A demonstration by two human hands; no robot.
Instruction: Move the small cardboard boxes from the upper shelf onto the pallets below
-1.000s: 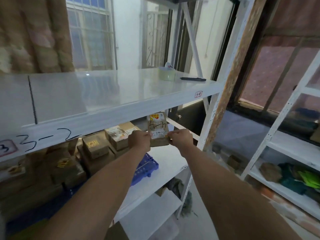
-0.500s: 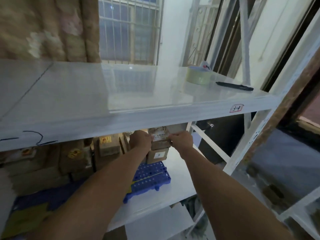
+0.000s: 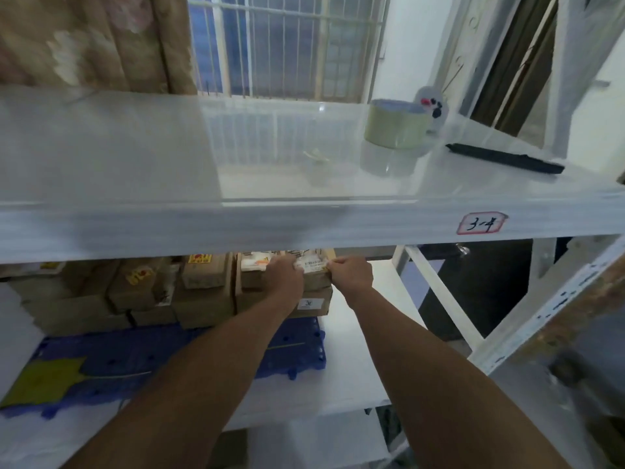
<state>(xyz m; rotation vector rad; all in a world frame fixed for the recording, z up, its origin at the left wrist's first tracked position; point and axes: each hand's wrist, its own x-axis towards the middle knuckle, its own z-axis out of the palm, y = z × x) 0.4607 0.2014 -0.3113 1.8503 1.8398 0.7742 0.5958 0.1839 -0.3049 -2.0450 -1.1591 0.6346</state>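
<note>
Under the white upper shelf [image 3: 169, 164], on the lower board, the blue pallet [image 3: 135, 360] carried a stack of cardboard boxes [image 3: 203, 299]; the small cardboard box [image 3: 313, 272] sat at the stack's right end atop a labelled box [image 3: 313, 302], its upper part hidden by the shelf lip; the left hand [image 3: 285, 275] gripped its left end and the right hand [image 3: 350, 275] its right end, fingers curled round it.

By my reading, the step was setting it down; doing it well meant squaring it flush with the box beneath and snug to its neighbour, keeping knuckles clear of the shelf lip, and letting go only once it bore fully on the stack.

Against a second before, the box had gone from upright, out in front of the stack, to low upon it; both hands had kept their grip; the view had swung right, bringing the tape roll [image 3: 395, 125] closer.
</note>
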